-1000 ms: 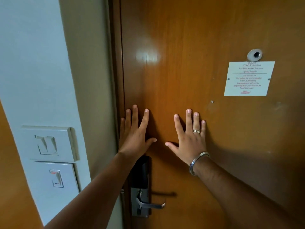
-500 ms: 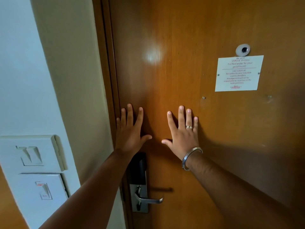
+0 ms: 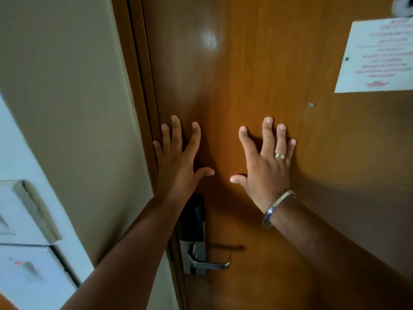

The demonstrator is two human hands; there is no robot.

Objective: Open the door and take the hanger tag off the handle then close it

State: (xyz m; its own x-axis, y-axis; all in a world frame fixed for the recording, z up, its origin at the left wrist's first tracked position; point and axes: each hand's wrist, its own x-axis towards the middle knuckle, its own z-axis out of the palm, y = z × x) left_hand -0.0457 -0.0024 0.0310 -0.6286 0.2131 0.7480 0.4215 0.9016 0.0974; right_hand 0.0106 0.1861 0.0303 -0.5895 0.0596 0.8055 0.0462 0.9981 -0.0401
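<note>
A brown wooden door [image 3: 257,74] fills the view and sits shut in its frame. My left hand [image 3: 178,162] lies flat on it near the latch edge, fingers spread. My right hand [image 3: 266,162], with a ring and a steel bangle, is pressed flat beside it, fingers apart. Below the hands is a lock plate with a silver lever handle [image 3: 210,264] pointing right. No hanger tag shows on this handle. Neither hand holds anything.
A white notice card [image 3: 377,59] with red print is fixed to the door at upper right, under a peephole [image 3: 402,5]. The door frame [image 3: 143,86] and a beige wall [image 3: 67,108] are at left, with white switch plates [image 3: 26,242] on the wall.
Both hands stay flat on the door. The view has moved closer and shifted left, so the notice and peephole now sit at the right edge.
</note>
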